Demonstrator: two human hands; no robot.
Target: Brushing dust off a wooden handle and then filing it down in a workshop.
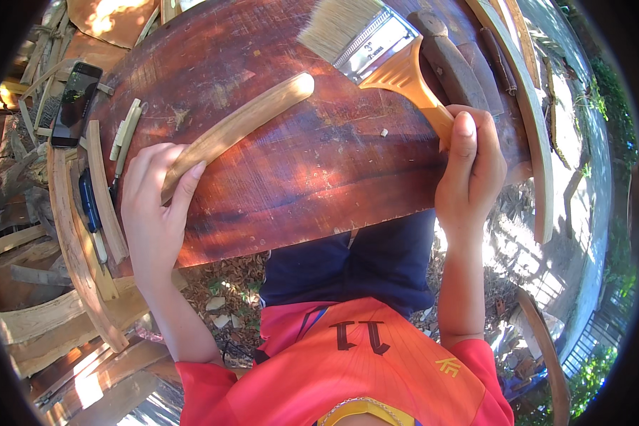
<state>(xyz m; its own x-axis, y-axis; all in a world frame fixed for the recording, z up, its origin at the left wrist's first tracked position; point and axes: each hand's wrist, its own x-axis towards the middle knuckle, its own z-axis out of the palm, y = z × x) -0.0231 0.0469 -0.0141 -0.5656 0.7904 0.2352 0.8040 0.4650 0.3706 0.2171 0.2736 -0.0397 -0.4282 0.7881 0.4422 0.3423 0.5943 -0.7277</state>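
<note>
My left hand (pixel 155 195) is closed around the near end of a smooth, slightly curved wooden strip (pixel 245 124), which slants up and to the right over the tabletop. In my right hand (pixel 471 167) is a wide paintbrush (pixel 403 74), gripped by its orange plastic handle. Its pale bristles point to the far left, above the table and apart from the strip. Both hands are over the worn, reddish-brown wooden table (pixel 312 177), one near each side.
A mallet-like wooden tool (pixel 451 67) lies at the far right, beside a long curved strip (pixel 536 135). On the left are a phone (pixel 77 104), a blue-handled tool (pixel 89 199) and several wood strips (pixel 78 241). Wood scraps (pixel 21 245) pile up beyond the left edge.
</note>
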